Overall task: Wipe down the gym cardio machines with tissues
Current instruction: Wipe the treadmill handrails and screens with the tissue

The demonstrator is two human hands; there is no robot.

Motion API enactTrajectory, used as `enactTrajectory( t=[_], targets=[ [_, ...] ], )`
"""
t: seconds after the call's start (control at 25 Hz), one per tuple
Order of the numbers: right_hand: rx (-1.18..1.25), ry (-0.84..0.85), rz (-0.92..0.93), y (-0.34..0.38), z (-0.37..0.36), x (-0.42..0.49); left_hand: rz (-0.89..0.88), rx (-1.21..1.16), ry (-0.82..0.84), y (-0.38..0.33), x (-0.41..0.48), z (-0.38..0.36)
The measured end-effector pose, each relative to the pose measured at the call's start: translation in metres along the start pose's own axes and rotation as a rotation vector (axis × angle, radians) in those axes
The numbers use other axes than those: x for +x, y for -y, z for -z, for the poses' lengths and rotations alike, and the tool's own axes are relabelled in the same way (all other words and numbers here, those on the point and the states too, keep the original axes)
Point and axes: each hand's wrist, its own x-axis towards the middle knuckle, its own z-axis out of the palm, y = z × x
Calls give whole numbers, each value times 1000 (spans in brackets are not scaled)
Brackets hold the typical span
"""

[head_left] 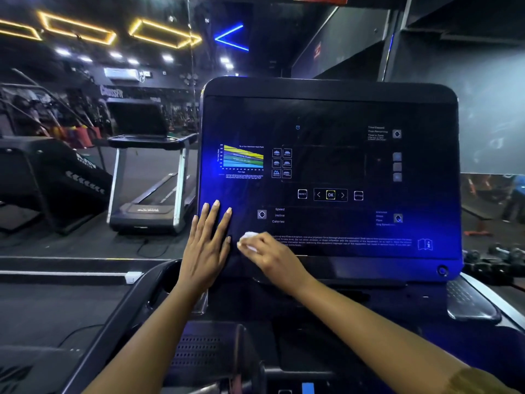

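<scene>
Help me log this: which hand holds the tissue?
The right hand: it pinches the tissue against the console; the left hand lies flat on it, empty.

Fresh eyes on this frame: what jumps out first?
The big treadmill console fills the centre, glowing blue. At its lower left, the left hand lies flat on the panel while the right hand presses a white tissue against it. Yellow ceiling light frames glow upper left.
</scene>
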Motion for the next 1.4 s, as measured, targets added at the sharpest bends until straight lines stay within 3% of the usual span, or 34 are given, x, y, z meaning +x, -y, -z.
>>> enactTrajectory(
  t=[0.12, 0.28, 0.44, 0.56, 1.0, 1.4],
  targets=[
    [44, 48, 68, -2, 6, -16, -5, 12, 23, -4, -6, 0],
    [100, 35, -131, -9, 11, 0, 1, 4, 20, -9, -10, -2],
    [131, 57, 30, 10, 1, -11, -14, 5, 1, -12, -7, -3],
    [152, 59, 49, -1, 16, -44, -43, 3, 3, -21, -2, -5],
    [92, 249, -221, -61, 99, -140, -115, 101, -17, -51, 8, -26],
    [184, 214, -209, -22, 61, -92, -138, 133, -16, -49, 6, -25]
  ],
)
